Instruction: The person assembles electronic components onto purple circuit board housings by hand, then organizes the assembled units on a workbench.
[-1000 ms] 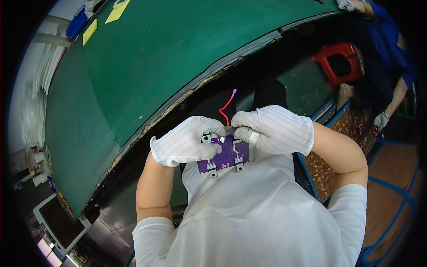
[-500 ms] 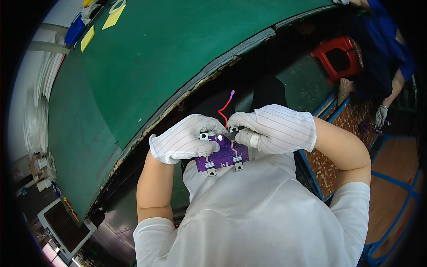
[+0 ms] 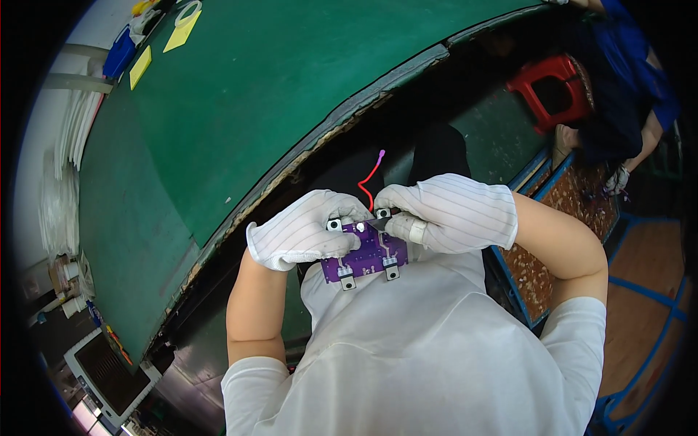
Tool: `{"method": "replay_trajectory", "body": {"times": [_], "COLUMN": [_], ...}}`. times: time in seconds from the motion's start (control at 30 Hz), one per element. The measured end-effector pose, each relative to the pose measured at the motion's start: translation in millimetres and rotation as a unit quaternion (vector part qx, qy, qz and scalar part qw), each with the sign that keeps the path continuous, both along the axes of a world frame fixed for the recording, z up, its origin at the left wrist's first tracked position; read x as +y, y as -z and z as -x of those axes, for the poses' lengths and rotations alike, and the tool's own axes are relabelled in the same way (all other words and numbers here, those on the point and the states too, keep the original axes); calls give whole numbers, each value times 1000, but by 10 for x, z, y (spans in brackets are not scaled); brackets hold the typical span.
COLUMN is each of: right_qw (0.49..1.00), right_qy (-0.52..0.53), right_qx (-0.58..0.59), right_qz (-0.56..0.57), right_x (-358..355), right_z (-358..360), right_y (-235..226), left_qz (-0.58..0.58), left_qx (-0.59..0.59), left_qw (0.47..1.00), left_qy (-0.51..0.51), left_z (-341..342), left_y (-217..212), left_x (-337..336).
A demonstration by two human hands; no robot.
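A purple circuit board (image 3: 365, 260) is held in front of my white shirt, with black square parts on metal tabs jutting from its near and far edges. My left hand (image 3: 311, 228), in a white striped glove, grips the board's far left part between thumb and fingers. A red wire (image 3: 369, 186) with a purple end sticks out beyond the far edge, between my hands. At the far right corner my right hand (image 3: 436, 214), gloved alike, is closed on a small dark pointed blade (image 3: 379, 223), its tip over the board near a white blob. My fingers hide most of the blade.
A green table (image 3: 291, 80) with a worn edge lies ahead and to the left, bearing yellow cards (image 3: 182, 33) and a blue bin (image 3: 120, 52). On the right are a red stool (image 3: 550, 91), a blue-framed wooden board (image 3: 534, 283), and a co-worker in blue (image 3: 629, 65).
My hands and the board keep nearly the same pose, shifted only slightly in the picture. On the right, the co-worker's gloved hand has moved a little up and left.
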State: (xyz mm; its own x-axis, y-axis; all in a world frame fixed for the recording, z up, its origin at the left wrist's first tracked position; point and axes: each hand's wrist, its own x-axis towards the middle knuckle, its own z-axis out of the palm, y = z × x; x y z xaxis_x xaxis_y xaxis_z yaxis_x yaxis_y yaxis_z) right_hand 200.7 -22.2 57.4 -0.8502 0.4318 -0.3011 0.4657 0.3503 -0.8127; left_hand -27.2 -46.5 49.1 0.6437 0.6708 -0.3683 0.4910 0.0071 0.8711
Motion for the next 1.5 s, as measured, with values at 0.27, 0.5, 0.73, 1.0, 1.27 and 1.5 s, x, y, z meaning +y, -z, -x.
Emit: {"method": "replay_trajectory", "body": {"times": [0.27,0.5,0.73,1.0,1.27,1.5], "right_qw": [984,987,988,990,954,882], "right_qy": [62,133,87,78,283,389], "right_qx": [99,74,49,70,90,135], "right_qz": [-132,54,116,91,54,232], "right_x": [34,78,143,104,166,-57], "right_z": [-33,-95,-95,-112,-127,-273], "right_y": [292,313,84,134,328,328], "left_qz": [60,98,86,166,180,169], "left_qx": [-3,11,-17,-6,-101,-137], "left_qw": [998,995,995,985,959,947], "left_qy": [-32,-25,-36,-54,-195,-236], "left_z": [-49,-50,-15,-44,-15,-22], "left_y": [-73,-74,9,-1,182,86], "left_x": [12,61,75,89,-1,67]}}
